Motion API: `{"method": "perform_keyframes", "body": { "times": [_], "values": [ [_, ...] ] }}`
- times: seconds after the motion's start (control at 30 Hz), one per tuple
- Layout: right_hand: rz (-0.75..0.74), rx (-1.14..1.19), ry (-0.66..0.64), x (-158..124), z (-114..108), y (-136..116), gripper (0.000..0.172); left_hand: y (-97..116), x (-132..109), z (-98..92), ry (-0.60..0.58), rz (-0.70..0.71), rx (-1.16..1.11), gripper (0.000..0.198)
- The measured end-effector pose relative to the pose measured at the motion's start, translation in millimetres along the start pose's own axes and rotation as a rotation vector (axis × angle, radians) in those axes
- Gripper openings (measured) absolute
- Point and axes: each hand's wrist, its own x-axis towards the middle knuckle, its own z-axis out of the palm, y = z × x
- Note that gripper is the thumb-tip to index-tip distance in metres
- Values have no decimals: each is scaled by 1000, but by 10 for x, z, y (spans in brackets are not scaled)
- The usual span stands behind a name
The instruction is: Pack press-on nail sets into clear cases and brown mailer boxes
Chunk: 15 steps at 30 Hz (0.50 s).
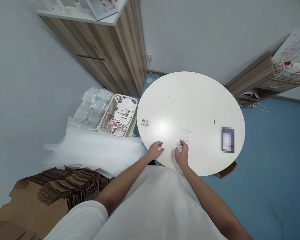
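Case of clear plastic [185,135] lies before you on the white table [190,96], near its front edge; it is thin, almost square, with rounded corners, and the white surface shows through it. Your right hand [182,155] is at the near side of this case. Its fingers are bent, and the thumb stands apart from them, so the hand is partly open; the fingertips come to the rim, but I cannot tell if they touch it. Your left hand [156,150] is also half open above the table's edge, with fingers curved softly, thumb spread away, and nothing visible in its grasp.

Farther to your left, on the same smooth, round top, you have a small see-through sheet [145,123] which carries two rows of little purplish oval pieces. To your right is a rectangular object [228,140] with dark border and paler middle, too blurred to name.

Beside the table, at your left, a white plastic basket [133,115] with perforated walls contains flat cards [123,111], some with reddish patterns. Next to it you see a heap of transparent boxes [93,108], shiny and angular. Closer to you are soft, whitish sheets [100,146] and folded brown cardboard [40,200] with ragged layered edges.
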Motion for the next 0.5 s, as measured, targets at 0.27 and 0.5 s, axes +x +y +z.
{"method": "perform_keyframes", "body": {
  "times": [0.27,0.5],
  "values": [
    [-205,-171,-332,606,750,-617,52,-35,395,-1227,262,53,390,42],
    [-221,-286,-426,924,1288,-855,61,40,790,-1418,187,-15,535,64]
  ]
}}
